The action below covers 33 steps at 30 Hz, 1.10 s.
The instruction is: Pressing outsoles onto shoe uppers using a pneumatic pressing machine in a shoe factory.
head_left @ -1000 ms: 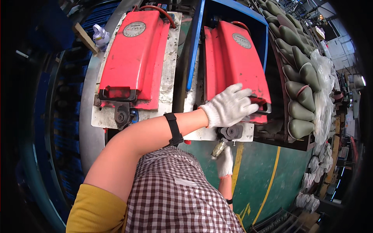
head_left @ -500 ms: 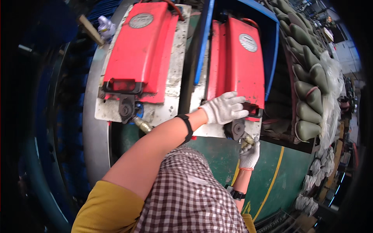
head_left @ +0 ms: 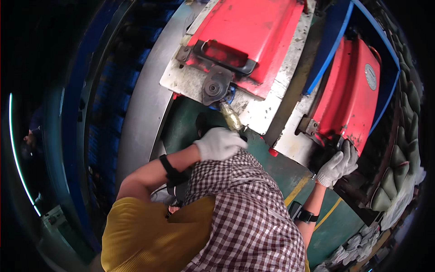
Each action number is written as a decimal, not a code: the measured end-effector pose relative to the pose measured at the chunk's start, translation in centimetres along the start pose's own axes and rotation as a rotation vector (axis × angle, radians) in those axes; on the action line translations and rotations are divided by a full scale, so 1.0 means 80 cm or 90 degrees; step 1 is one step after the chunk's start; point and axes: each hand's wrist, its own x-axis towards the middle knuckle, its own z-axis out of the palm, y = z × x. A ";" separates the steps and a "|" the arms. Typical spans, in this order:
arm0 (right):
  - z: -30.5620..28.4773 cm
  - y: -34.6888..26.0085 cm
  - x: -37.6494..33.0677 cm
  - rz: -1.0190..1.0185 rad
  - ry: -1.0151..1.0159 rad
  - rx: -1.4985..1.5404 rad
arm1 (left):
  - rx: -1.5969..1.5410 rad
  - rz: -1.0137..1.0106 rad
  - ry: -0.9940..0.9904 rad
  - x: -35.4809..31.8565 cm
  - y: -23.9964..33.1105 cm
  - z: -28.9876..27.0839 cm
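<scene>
My left hand (head_left: 220, 144), in a white knit glove, is just below the tape-wrapped lever (head_left: 231, 118) of the left machine, fingers stretched to the right and holding nothing visible. That lever comes from a dark round pivot (head_left: 215, 86) under the black handle (head_left: 226, 59) of a red cover (head_left: 249, 27). My right hand (head_left: 337, 166), gloved too, lies at the front edge of the right machine's red cover (head_left: 351, 90), fingers extended and slightly apart beside its dark handle. The hand and shadow partly hide that handle.
The machines stand on worn white plates (head_left: 290, 147). A blue frame (head_left: 333, 47) surrounds the right one. At far right, rows of dark green padded pieces (head_left: 398, 156) fill a rack. A curved grey metal edge (head_left: 136, 122) runs at left. Yellow lines (head_left: 297, 190) mark the green floor.
The view has turned left. My left hand has left the right machine's cover for the left machine's lever. My right hand has moved from the right machine's taped lever up to its cover.
</scene>
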 end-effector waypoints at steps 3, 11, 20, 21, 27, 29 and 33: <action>0.015 0.007 -0.004 -0.009 0.070 0.014 | -0.038 -0.249 0.101 -0.115 -0.071 0.025; 0.027 0.017 -0.007 -0.054 0.115 -0.021 | -0.164 -1.037 0.359 -0.323 -0.262 0.183; 0.028 0.045 -0.009 -0.059 0.093 -0.107 | -0.136 -1.022 0.103 -0.257 -0.307 0.220; 0.025 0.049 -0.009 -0.061 0.092 -0.107 | -0.132 -1.039 0.039 -0.258 -0.343 0.239; 0.034 0.069 -0.012 -0.102 0.096 -0.145 | -0.047 -0.988 -0.043 -0.241 -0.387 0.331; 0.023 0.063 -0.013 -0.118 0.095 -0.210 | -0.003 -0.901 -0.125 -0.218 -0.391 0.337; 0.049 0.075 -0.007 -0.102 0.091 -0.134 | 0.183 -0.825 -0.356 -0.274 -0.428 0.387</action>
